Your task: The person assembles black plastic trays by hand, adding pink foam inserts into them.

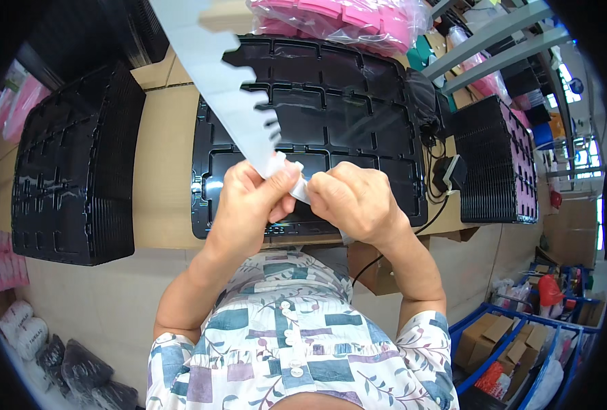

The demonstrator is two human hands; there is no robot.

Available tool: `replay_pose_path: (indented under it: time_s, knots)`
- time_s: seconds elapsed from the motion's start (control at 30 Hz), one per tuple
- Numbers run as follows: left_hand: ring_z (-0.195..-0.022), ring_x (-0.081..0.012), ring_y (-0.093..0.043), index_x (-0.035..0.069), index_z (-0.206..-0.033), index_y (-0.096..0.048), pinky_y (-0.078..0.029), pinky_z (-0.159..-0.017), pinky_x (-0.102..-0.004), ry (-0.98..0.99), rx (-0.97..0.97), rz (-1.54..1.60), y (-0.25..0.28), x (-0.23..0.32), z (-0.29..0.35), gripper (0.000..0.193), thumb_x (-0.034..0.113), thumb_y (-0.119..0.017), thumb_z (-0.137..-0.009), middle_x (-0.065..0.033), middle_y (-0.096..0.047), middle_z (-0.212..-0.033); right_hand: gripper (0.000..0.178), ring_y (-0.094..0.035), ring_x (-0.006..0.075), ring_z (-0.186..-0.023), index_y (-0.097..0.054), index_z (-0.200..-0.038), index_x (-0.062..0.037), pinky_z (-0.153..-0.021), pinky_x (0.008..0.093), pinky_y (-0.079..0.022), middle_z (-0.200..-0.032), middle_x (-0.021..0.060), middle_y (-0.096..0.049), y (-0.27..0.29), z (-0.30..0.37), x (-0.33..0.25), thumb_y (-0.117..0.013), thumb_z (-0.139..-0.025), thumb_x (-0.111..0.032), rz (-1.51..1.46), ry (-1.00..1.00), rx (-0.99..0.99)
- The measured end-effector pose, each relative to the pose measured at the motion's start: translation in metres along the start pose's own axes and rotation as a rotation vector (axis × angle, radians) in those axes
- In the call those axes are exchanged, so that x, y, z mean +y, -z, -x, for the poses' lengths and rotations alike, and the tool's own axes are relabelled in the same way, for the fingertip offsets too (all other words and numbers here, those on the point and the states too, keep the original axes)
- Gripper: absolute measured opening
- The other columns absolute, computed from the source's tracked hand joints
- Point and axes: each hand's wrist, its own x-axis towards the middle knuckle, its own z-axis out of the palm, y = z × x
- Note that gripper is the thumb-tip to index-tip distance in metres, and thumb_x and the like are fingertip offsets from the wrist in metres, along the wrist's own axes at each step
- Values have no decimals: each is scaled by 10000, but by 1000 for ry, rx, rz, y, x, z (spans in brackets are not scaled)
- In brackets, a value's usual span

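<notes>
A long white strip [215,82] with a row of notches along its right edge slants from the top left down to my hands. My left hand [249,205] pinches its lower end between thumb and fingers. Closed at the strip's tip, just right of the left thumb, is my right hand [355,205], gripping a small white end piece; whether that piece is still joined to the strip is hard to see. Both hands are above the near part of a black plastic tray [297,113] with several shallow compartments, which lies on the brown table.
Stacks of black trays stand at left [78,164] and right [491,160]. Pink pieces in clear plastic [344,17] lie behind the tray. A black adapter [449,173] with cables sits by its right edge. Blue crates [515,342] with cardboard boxes stand on the floor at lower right.
</notes>
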Motion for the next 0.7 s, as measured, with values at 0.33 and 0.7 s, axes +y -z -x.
replay_pose_path:
  time_s: [0.33,0.7]
  knots:
    - [-649,-77,-485,-13,-795,-607,-374,-569,-227,-502,132,-530,27,12,26,115,30,-671,-880,-41,-593,-761,133,-469,17,-532,-629,-866,-16,-456,206,-352,-650,-51,-536,16,-53,26,-665,-898,-141,-956,-978,-184]
    - [-671,-108,-527,10,-770,-601,-398,-585,-257,-575,202,-596,56,5,35,113,14,-675,-855,-42,-585,-728,219,-665,387,-798,-669,-893,22,-732,443,-519,-817,232,-671,-118,-119,141,-602,-871,-185,132,-417,-318]
